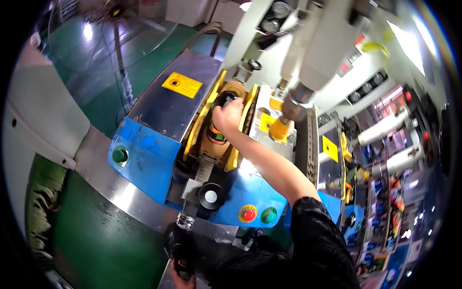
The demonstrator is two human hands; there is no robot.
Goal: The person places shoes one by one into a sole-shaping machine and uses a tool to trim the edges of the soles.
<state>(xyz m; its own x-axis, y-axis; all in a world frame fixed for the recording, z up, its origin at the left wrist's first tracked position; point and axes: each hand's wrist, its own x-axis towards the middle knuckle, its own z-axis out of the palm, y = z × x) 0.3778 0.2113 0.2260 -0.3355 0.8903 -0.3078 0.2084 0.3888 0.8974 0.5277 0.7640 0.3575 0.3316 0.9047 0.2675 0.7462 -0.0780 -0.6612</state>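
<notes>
Reaching into the yellow-framed nest (217, 126) of a blue press machine (144, 149), right hand (227, 117) closed around a dark round part (225, 98) at the nest's top. Left hand (180, 279), below the machine's front edge, gripping a black handle (174, 248). Best kept seated squarely, fingers clear of the ram (280, 129) just right of the nest.

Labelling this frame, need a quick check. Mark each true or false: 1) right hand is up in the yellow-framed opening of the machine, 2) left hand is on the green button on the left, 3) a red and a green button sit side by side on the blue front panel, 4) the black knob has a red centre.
1) True: the right hand is in the yellow-framed opening.
2) False: the left hand is at the lower edge on a black handle, apart from the green button.
3) True: red button, green button.
4) False: the black knob has a white centre.
</notes>
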